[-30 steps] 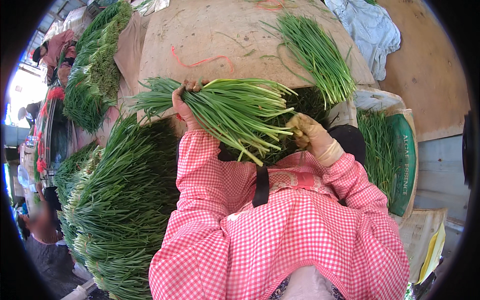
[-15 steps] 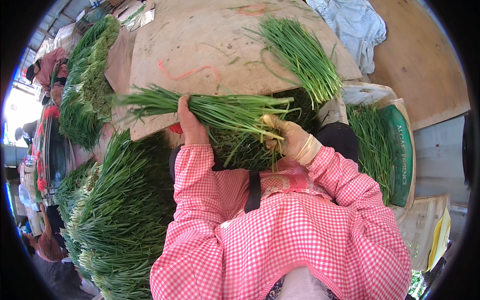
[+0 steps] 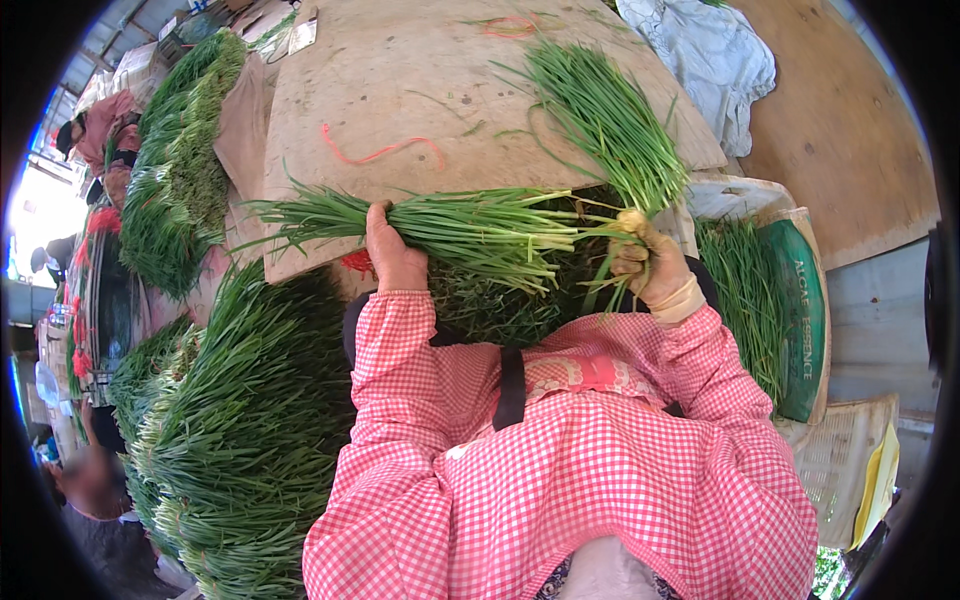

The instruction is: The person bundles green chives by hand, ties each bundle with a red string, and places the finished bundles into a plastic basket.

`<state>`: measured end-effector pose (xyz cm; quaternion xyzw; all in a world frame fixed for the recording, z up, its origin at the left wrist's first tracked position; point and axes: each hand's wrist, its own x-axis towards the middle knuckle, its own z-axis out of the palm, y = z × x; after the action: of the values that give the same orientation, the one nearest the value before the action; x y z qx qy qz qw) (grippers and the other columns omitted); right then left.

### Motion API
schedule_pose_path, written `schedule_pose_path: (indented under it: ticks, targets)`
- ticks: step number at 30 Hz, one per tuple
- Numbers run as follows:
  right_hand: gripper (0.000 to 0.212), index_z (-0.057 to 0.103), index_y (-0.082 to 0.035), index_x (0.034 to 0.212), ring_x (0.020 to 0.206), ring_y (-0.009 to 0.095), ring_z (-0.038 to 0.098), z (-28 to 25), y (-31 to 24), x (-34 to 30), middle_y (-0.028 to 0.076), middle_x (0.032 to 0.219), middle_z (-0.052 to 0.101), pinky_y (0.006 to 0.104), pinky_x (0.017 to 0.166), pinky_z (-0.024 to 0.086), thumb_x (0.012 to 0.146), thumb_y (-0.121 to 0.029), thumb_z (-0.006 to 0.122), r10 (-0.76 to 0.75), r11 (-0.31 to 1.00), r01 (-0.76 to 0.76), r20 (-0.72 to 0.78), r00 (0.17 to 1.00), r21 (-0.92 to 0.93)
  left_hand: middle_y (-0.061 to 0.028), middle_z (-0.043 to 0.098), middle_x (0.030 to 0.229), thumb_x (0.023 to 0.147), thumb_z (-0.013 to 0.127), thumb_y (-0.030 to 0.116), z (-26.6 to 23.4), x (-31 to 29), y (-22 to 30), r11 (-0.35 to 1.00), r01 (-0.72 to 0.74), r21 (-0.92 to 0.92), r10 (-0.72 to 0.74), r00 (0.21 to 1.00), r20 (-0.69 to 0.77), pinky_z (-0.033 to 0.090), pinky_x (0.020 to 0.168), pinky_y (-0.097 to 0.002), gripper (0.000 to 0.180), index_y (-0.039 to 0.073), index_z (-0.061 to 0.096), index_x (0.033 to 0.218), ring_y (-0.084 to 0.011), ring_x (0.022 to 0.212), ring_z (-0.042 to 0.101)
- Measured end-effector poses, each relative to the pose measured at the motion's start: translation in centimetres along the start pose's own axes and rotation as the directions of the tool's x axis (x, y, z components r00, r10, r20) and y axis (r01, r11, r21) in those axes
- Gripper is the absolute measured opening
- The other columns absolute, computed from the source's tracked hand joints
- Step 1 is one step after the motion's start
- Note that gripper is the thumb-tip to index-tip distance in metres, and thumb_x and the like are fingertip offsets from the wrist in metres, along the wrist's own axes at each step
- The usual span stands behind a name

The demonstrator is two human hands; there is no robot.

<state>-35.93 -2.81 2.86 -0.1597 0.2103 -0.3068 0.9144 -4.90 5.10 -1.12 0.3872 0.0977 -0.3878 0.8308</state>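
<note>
My left hand is closed round a bunch of garlic chives, held crosswise with the green tips to the left and the pale cut ends to the right. My right hand, in a thin pale glove, grips some loose chive leaves just right of those ends. A few strands stretch between the bunch and my right fist. Loose leaves lie dark and heaped below the bunch, above my lap. On the wooden board, another bunch of chives rests at the far right edge.
A pink string lies on the board, beside a crumpled pale cloth farther right. Tall chive piles stand at my left. A crate with chives and a green sack stands at my right. Other people are at far left.
My right hand has moved right, away from the bunch's cut ends, drawing loose leaves with it. My left hand keeps its hold and has shifted slightly right.
</note>
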Motion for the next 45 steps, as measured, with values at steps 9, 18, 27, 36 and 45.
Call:
schedule_pose_path:
  ticks: [9,18,27,36,45]
  targets:
    - [0.022,0.053,-0.005,0.089,0.046,0.005,0.031,0.1,2.0,-1.3,-0.003,0.058,0.041,0.0198,0.044,0.026,0.091,-0.026,0.049,0.116,0.797,-0.145,-0.087,0.989,-0.586,-0.0069,0.056,0.087,0.079,0.052,0.023,-0.4,0.7,-0.1,0.993,-0.017,-0.115,0.016,1.000,-0.007,0.048,0.071,-0.0398,0.019,0.006,0.051,0.087,-0.0237,0.079,0.056]
    - [0.048,0.058,-0.007,0.096,0.051,0.004,0.040,4.4,8.0,5.2,-0.006,0.065,0.047,0.0195,0.043,0.031,0.080,-0.053,0.059,0.362,0.669,-0.351,-0.125,0.924,-0.655,-0.0058,0.054,0.079,0.080,0.053,0.023,-0.1,-0.6,-0.3,0.979,-0.206,-0.010,0.206,0.975,0.083,0.048,0.062,-0.0335,0.021,0.003,0.052,0.086,-0.0201,0.068,0.056]
    - [0.023,0.050,-0.008,0.081,0.051,0.009,0.043,10.4,2.2,-2.2,-0.001,0.063,0.048,0.0253,0.044,0.035,0.089,-0.030,0.053,0.314,0.801,-0.190,0.128,0.941,-0.568,-0.0063,0.056,0.078,0.080,0.052,0.024,0.0,-1.1,1.2,0.992,-0.112,-0.055,0.114,0.992,0.045,0.048,0.064,-0.0366,0.018,0.006,0.051,0.083,-0.0219,0.068,0.057]
    - [0.036,0.059,-0.002,0.096,0.068,0.017,0.060,4.1,-1.1,-1.4,0.009,0.072,0.061,0.0278,0.061,0.048,0.082,-0.035,0.055,0.239,0.242,-0.146,-0.087,0.967,-0.959,-0.0067,0.052,0.075,0.078,0.054,0.018,0.2,0.2,1.3,0.977,-0.111,-0.185,0.116,0.993,0.017,0.049,0.061,-0.0388,0.016,0.003,0.050,0.083,-0.0226,0.068,0.056]
    - [0.044,0.054,-0.007,0.114,0.094,0.024,0.056,9.7,0.9,1.4,0.010,0.102,0.060,0.0370,0.086,0.043,0.077,-0.025,0.067,0.017,-0.807,0.424,0.701,0.713,-0.411,-0.0098,0.058,0.073,0.081,0.052,0.018,0.3,-0.9,1.4,0.991,-0.134,0.021,0.131,0.987,0.090,0.052,0.062,-0.0380,0.015,0.003,0.052,0.085,-0.0255,0.066,0.060]
